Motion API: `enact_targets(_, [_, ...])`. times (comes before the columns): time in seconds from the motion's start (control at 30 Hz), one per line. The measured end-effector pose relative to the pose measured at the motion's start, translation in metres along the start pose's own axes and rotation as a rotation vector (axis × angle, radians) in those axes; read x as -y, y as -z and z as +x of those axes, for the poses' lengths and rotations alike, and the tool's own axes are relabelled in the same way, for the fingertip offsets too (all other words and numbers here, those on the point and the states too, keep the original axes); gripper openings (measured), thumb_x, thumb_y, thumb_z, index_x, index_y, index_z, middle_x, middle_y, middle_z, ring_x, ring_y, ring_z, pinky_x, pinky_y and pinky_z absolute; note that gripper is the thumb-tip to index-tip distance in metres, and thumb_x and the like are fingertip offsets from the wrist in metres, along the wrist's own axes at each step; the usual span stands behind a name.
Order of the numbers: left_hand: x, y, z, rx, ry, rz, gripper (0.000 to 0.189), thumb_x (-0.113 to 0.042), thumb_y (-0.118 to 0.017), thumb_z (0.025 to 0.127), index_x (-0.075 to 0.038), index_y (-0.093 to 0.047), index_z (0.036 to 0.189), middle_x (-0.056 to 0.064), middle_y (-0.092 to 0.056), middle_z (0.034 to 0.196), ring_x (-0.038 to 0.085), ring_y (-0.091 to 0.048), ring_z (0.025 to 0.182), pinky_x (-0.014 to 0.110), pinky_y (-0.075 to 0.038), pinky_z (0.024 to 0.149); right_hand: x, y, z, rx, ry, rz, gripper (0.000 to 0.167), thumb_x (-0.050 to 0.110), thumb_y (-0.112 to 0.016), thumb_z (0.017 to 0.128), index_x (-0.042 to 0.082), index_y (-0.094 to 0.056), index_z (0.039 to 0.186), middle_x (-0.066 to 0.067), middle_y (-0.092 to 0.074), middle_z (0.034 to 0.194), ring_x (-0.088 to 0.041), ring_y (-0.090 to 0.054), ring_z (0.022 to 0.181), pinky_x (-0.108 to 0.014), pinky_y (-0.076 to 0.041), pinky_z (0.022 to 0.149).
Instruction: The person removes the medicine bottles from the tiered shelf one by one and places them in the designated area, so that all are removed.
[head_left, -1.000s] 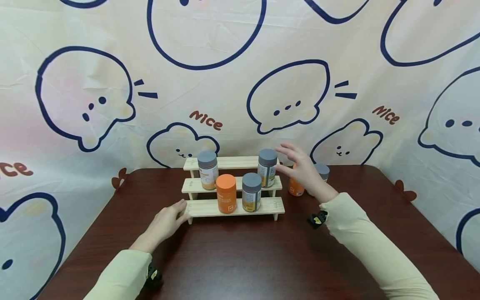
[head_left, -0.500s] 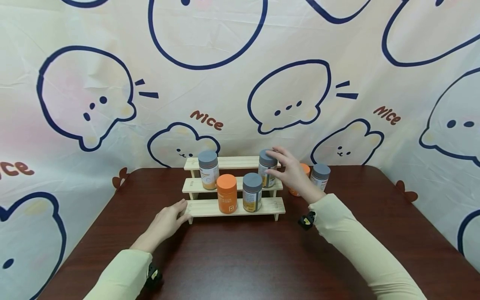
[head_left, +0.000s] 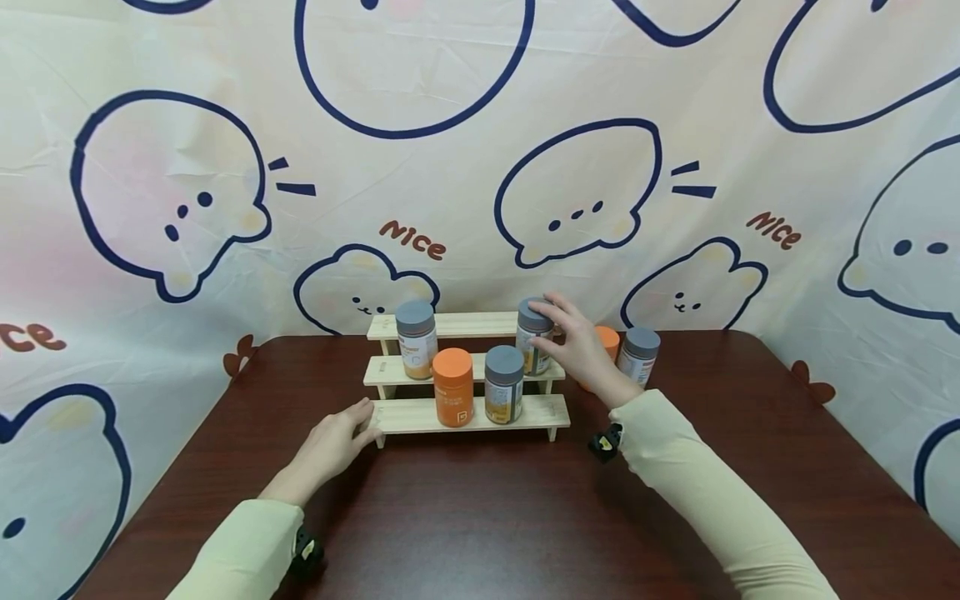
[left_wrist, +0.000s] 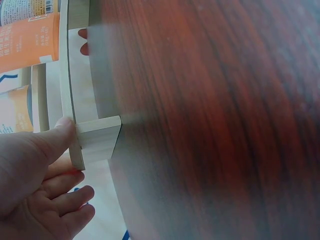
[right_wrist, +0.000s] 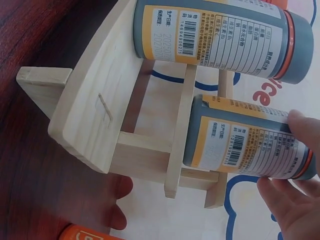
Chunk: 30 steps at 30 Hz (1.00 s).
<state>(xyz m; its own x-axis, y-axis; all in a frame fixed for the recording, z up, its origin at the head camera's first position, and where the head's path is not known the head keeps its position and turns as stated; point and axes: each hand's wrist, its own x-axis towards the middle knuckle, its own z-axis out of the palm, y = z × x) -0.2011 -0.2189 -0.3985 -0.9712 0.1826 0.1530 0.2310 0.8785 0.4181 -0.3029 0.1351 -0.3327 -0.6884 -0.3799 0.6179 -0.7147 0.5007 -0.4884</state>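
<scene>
"Grey-lid jar, the one by the R hand: where's it at?"

"Mid tier of the wooden rack, R end, base on the plank AFAICT."

"Which way's it pointing?"

"Lid up, base down, long axis approx vert. R wrist cam sees it lying sideways, lid end to pic R, barcode label toward the cam."

"R hand's state?"

"Thumb + fingers part-curled, pinching the jar's upper part nr the lid, spread abt as wide as the jar itself."

"L hand?"

"Grips the btm tier's L end, thumb against the plank, other fingers loosely bent. Index mostly hidden."

"What else is on the rack?"

"Mid tier, L end: white-label jar, upright. Btm tier: orange jar + front grey jar, side by side, small gap, both upright too."

"And off it?"

"On the table, R of the rack: back orange jar, partly hidden by the R hand, w/ far-right jar just beside it. Both lids up."
</scene>
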Motion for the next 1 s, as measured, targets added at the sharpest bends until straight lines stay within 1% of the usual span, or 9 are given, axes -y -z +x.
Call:
enact_targets(0.13, [0.000,0.000,0.000,0.003,-0.002,-0.001,0.048,-0.016,-0.062,0.089,0.005,-0.049,0.129,0.026,-0.042,0.134,0.039,-0.046,0.116,0.051,-0.040,0.088,0.001,-0.001,0.000,-0.001,-0.017,0.016,0.049,0.005,-0.071,0.080,0.006,-0.056,0.126,-0.015,-0.039,0.137,-0.029,-0.051,0.106,-0.039,-0.050,0.075])
enact_targets(0.4, [0.000,0.001,0.000,-0.002,-0.013,0.005,0.047,-0.016,-0.063,0.088,0.007,-0.050,0.128,0.027,-0.043,0.133,0.039,-0.046,0.116,0.051,-0.040,0.088,0.002,-0.001,0.000,-0.007,-0.018,0.014,0.047,0.004,-0.071,0.080,0.006,-0.057,0.125,-0.014,-0.040,0.136,-0.029,-0.052,0.107,-0.039,-0.050,0.078])
enact_targets(0.67, [0.000,-0.001,-0.001,-0.012,-0.022,0.012,0.046,-0.015,-0.063,0.088,0.007,-0.050,0.127,0.027,-0.044,0.132,0.040,-0.047,0.115,0.051,-0.041,0.088,0.003,-0.001,-0.001,-0.017,0.001,0.000,0.048,0.004,-0.072,0.079,0.006,-0.057,0.125,-0.014,-0.041,0.135,-0.027,-0.054,0.100,-0.036,-0.050,0.072])
enact_targets(0.87, [0.000,-0.001,0.000,-0.009,-0.017,0.010,0.047,-0.015,-0.063,0.088,0.007,-0.050,0.128,0.027,-0.043,0.132,0.040,-0.047,0.115,0.051,-0.040,0.089,0.003,0.004,-0.002,-0.013,-0.018,0.057,0.047,0.002,-0.070,0.080,0.005,-0.057,0.124,-0.016,-0.040,0.134,-0.028,-0.052,0.105,-0.038,-0.050,0.077])
enact_targets(1.0, [0.000,-0.001,0.000,-0.006,-0.016,0.006,0.047,-0.015,-0.063,0.088,0.007,-0.050,0.128,0.027,-0.043,0.132,0.040,-0.047,0.115,0.051,-0.040,0.089,0.007,0.010,0.000,-0.020,-0.023,0.068,0.047,0.003,-0.070,0.080,0.006,-0.056,0.125,-0.015,-0.040,0.135,-0.030,-0.051,0.108,-0.039,-0.050,0.079])
